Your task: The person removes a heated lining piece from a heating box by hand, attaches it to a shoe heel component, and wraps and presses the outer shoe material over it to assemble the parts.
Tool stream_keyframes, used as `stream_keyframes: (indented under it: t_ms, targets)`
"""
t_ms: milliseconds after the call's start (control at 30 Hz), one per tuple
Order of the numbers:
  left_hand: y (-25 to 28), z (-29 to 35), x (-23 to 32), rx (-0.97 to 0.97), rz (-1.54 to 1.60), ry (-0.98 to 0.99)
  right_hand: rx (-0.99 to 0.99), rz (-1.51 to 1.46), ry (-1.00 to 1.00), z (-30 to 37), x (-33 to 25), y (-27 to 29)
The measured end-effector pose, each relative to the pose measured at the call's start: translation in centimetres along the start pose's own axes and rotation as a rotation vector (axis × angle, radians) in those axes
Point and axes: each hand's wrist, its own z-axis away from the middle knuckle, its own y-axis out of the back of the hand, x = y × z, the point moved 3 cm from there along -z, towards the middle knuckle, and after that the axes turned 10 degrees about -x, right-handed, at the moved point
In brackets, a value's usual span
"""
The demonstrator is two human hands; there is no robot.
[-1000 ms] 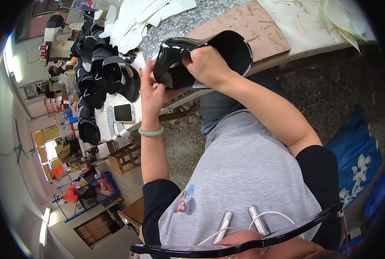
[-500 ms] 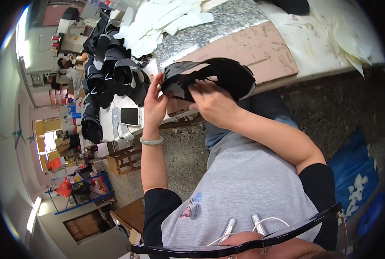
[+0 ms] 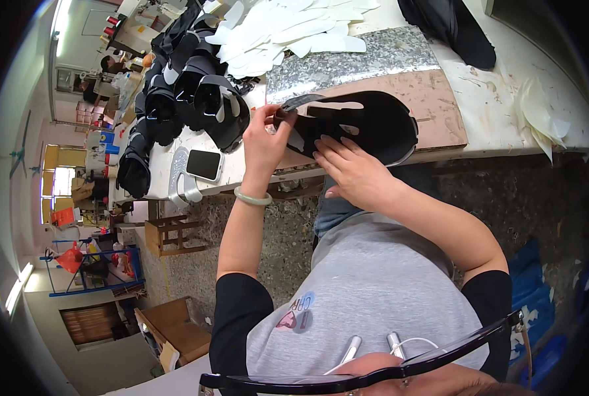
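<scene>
A black shoe upper point(image 3: 380, 125) with cut-out openings lies tilted at the table's near edge, its rounded broad end to the right. My left hand point(image 3: 265, 142) pinches its narrow left end between thumb and fingers. My right hand point(image 3: 360, 173) has its fingers stretched out flat against the upper's near side, with the thumb apart. Under the upper is a pinkish-brown board point(image 3: 433, 99), and behind that a speckled grey stone slab point(image 3: 387, 59). The upper's underside is hidden.
Several finished-looking black uppers point(image 3: 208, 99) are heaped at the left. White cut pieces point(image 3: 294, 33) pile up behind the slab. A phone point(image 3: 204, 164) lies near the left edge. Black material point(image 3: 459, 33) and pale sheets point(image 3: 538, 115) sit at the right. A wooden stool point(image 3: 172, 234) stands below.
The view has shifted, so the table appears further down and right. The upper now lies flatter and more opened out; my left hand still grips its end, and my right fingers stay against it.
</scene>
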Motion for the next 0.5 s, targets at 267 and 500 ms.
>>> stream_keyframes:
  t_ms: [267, 500]
  targets:
    - [1.3, 0.3, -4.2, -0.222, 0.444, 0.356, 0.166, -0.467, -0.294, -5.4, 0.5, -0.6]
    - [1.6, 0.7, -9.1, -0.147, 0.308, 0.162, 0.001, -0.768, -0.306, -5.3, 0.0, 0.0]
